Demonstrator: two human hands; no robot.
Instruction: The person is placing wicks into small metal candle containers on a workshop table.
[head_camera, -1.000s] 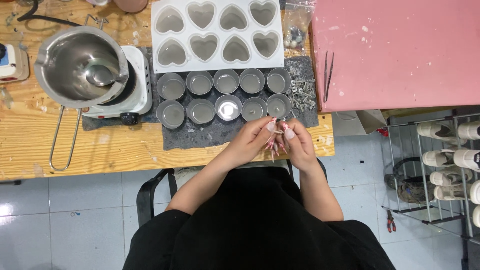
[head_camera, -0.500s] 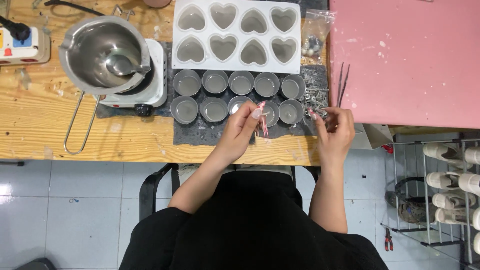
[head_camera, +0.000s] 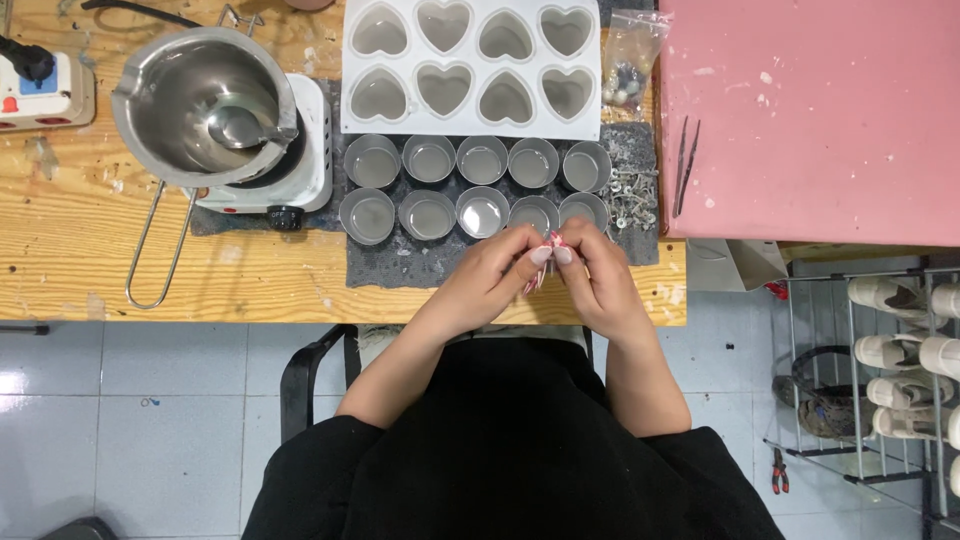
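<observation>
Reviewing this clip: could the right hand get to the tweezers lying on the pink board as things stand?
Probably yes. The tweezers lie in the open on the pink board, up and to the right of the right hand, with nothing between them. But both hands are pinching a small pink item, so the right would have to let go first.

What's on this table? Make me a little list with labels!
Hands: left hand and right hand meet, pinching a small pink thing
Cups: ten round metal cups in two rows on a grey mat
Mould: white heart mould
Pot: steel pot on a hotplate
Right side: pink board with tweezers
</observation>
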